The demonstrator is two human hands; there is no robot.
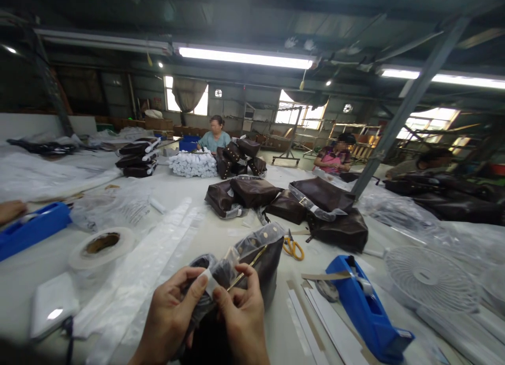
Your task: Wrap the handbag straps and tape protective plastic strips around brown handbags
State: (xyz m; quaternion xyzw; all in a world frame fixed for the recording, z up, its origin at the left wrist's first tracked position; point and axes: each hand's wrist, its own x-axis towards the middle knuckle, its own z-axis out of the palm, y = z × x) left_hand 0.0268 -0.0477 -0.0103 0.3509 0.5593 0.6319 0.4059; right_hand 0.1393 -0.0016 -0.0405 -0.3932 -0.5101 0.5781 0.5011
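Pretty dim place tbh, long fluorescent tubes [246, 58] glowing across the upper frame under a dark ceiling [236, 18]. Bright windows [286, 117] line the far wall [231, 104], and a slanted metal post [410, 110] cuts through the right side above the pale worktop [181, 186].

legible text: none | plastic bag [114, 207]: print, blurred | right-side blue tape dispenser [371, 317]: label, too small

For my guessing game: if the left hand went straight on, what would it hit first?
Past the small white strip it pinches, the left hand would probably meet the crinkled clear plastic wrapping, though depth is unclear.
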